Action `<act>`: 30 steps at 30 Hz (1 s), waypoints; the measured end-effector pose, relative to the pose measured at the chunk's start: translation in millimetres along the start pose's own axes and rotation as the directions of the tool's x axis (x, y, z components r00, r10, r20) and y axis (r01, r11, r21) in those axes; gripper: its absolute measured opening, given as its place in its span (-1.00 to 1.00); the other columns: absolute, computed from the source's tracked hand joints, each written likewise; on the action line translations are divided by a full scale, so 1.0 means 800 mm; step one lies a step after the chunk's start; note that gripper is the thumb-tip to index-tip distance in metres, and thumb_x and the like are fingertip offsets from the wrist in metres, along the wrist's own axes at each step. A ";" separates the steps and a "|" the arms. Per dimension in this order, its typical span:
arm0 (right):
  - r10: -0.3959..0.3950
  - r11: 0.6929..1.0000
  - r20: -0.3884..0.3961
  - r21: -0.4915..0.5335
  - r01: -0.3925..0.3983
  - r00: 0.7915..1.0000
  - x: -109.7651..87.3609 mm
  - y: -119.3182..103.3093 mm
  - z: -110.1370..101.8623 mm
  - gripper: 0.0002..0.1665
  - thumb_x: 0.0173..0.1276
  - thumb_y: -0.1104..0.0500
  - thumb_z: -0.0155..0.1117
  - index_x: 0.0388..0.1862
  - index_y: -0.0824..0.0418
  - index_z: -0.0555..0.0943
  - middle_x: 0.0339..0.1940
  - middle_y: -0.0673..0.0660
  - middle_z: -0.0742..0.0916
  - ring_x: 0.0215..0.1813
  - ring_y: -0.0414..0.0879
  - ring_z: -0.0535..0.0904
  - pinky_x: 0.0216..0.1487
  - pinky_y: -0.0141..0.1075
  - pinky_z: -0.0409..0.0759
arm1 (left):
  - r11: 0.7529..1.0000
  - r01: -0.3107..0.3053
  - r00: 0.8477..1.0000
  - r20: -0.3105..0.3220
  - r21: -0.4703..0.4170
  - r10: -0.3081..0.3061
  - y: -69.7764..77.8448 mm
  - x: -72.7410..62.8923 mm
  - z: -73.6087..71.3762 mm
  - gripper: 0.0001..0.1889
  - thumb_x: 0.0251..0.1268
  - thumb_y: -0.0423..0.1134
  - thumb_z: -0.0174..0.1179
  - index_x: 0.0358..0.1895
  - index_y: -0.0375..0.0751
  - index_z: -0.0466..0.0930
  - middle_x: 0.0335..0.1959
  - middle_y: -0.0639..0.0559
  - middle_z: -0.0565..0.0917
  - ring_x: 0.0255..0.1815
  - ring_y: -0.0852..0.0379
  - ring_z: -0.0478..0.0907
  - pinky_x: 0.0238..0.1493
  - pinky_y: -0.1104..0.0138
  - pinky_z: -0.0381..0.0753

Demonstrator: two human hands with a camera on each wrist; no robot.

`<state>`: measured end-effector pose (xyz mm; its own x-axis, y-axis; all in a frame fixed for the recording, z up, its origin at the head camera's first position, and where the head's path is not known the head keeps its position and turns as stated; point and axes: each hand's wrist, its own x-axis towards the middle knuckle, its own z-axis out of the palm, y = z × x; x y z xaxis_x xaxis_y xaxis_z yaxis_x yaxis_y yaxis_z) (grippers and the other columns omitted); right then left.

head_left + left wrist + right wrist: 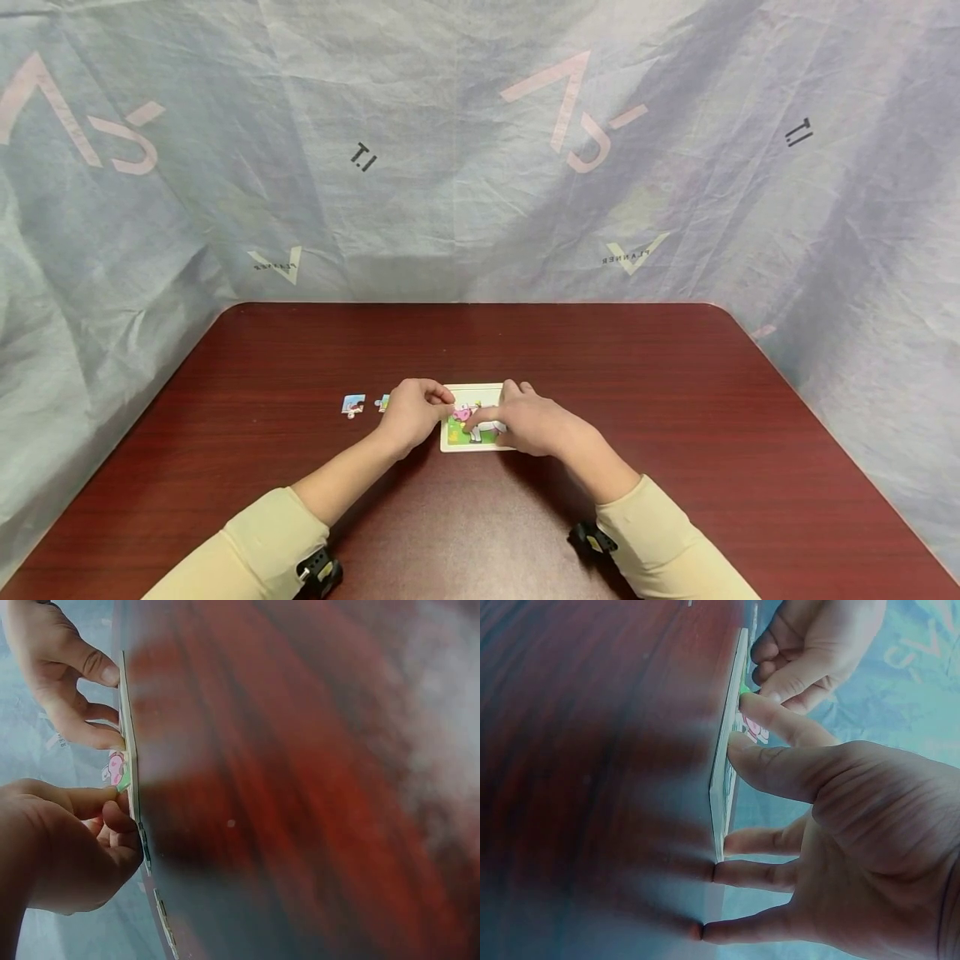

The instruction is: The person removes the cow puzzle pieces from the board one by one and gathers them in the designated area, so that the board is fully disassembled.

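Note:
A small jigsaw puzzle in a pale tray point(472, 448) lies on the table, showing a white animal on green. At its left side my left hand point(408, 417) pinches a puzzle piece point(116, 766) with a pink snout between thumb and index finger; the piece stands tilted up from the tray. My right hand point(536, 421) covers the tray's right part. In the right wrist view its thumb and index finger touch the puzzle near that piece, while the other fingers point(757, 874) reach straight down at the tray's far end and the table.
Left of the tray lie two loose puzzle pieces: one with blue point(353, 405), and another point(383, 403) partly behind my left hand. The dark red table point(480, 517) ends at a grey printed cloth point(450, 208) at the back and sides.

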<state>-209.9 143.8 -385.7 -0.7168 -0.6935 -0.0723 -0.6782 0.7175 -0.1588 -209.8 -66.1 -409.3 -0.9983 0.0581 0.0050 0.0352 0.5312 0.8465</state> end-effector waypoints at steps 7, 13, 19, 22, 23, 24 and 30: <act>-0.015 1.000 0.000 -0.012 0.015 1.000 0.001 0.000 -0.002 -0.47 0.34 0.25 0.43 0.15 -0.30 0.64 -0.18 0.20 0.50 -0.20 0.05 0.36 -0.42 -0.18 0.50 | 0.998 -0.044 0.999 0.001 0.050 0.044 0.002 -0.001 -0.002 -0.96 0.24 -0.43 0.37 -0.35 -0.27 0.71 -0.48 0.05 0.66 -0.41 0.14 0.53 -0.34 0.29 0.52; -0.009 1.000 -0.003 0.011 0.009 1.000 -0.001 0.002 -0.005 -0.46 0.33 0.28 0.43 0.14 -0.30 0.66 -0.20 0.17 0.48 -0.23 0.01 0.33 -0.43 -0.22 0.46 | 0.980 -0.139 0.990 0.009 0.145 0.139 0.003 0.002 -0.003 -0.96 0.24 -0.39 0.40 -0.34 -0.27 0.73 -0.49 0.11 0.66 -0.43 0.18 0.54 -0.31 0.25 0.56; -0.010 1.000 0.010 0.015 0.010 1.000 0.000 0.003 -0.004 -0.46 0.34 0.28 0.41 0.14 -0.30 0.65 -0.18 0.17 0.48 -0.21 0.04 0.34 -0.41 -0.20 0.46 | 0.999 0.013 1.000 -0.026 -0.044 -0.014 -0.003 0.006 -0.003 -0.94 0.24 -0.41 0.39 -0.27 -0.32 0.72 -0.44 0.03 0.69 -0.35 0.12 0.58 -0.32 0.29 0.54; -0.009 1.000 0.016 0.011 0.009 1.000 0.001 0.002 -0.002 -0.47 0.35 0.27 0.41 0.14 -0.31 0.65 -0.17 0.18 0.49 -0.19 0.05 0.36 -0.42 -0.20 0.47 | 0.991 0.069 0.997 -0.028 -0.114 -0.073 -0.006 0.006 -0.006 -0.94 0.27 -0.42 0.36 -0.24 -0.31 0.70 -0.41 0.01 0.70 -0.32 0.10 0.57 -0.34 0.32 0.51; -0.007 1.000 0.017 0.010 0.007 1.000 0.002 0.001 -0.001 -0.47 0.35 0.26 0.41 0.14 -0.32 0.65 -0.17 0.18 0.49 -0.19 0.05 0.36 -0.42 -0.20 0.47 | 0.989 0.076 0.996 -0.026 -0.127 -0.080 -0.007 0.006 -0.007 -0.95 0.29 -0.42 0.35 -0.23 -0.31 0.70 -0.40 0.01 0.71 -0.32 0.10 0.57 -0.35 0.32 0.50; -0.006 1.000 0.017 0.011 0.006 1.000 0.002 0.001 -0.001 -0.47 0.36 0.26 0.41 0.15 -0.32 0.65 -0.17 0.18 0.49 -0.19 0.05 0.36 -0.42 -0.20 0.47 | 0.988 0.079 0.996 -0.025 -0.131 -0.083 -0.007 0.006 -0.008 -0.95 0.29 -0.42 0.34 -0.23 -0.30 0.69 -0.40 0.01 0.70 -0.32 0.09 0.57 -0.35 0.32 0.50; 0.003 1.000 0.019 0.008 -0.003 1.000 0.003 0.001 -0.001 -0.48 0.35 0.26 0.40 0.13 -0.32 0.65 -0.15 0.19 0.49 -0.18 0.06 0.37 -0.42 -0.19 0.48 | 0.989 0.081 0.996 -0.029 -0.124 -0.085 -0.008 0.002 -0.013 -0.94 0.27 -0.41 0.36 -0.24 -0.29 0.70 -0.41 0.02 0.71 -0.32 0.11 0.57 -0.32 0.33 0.51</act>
<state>-212.0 142.9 -385.4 -0.7157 -0.6925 -0.0914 -0.6746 0.7192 -0.1663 -212.4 -77.7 -409.1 -0.9986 -0.0118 -0.0519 -0.0520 0.4254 0.9035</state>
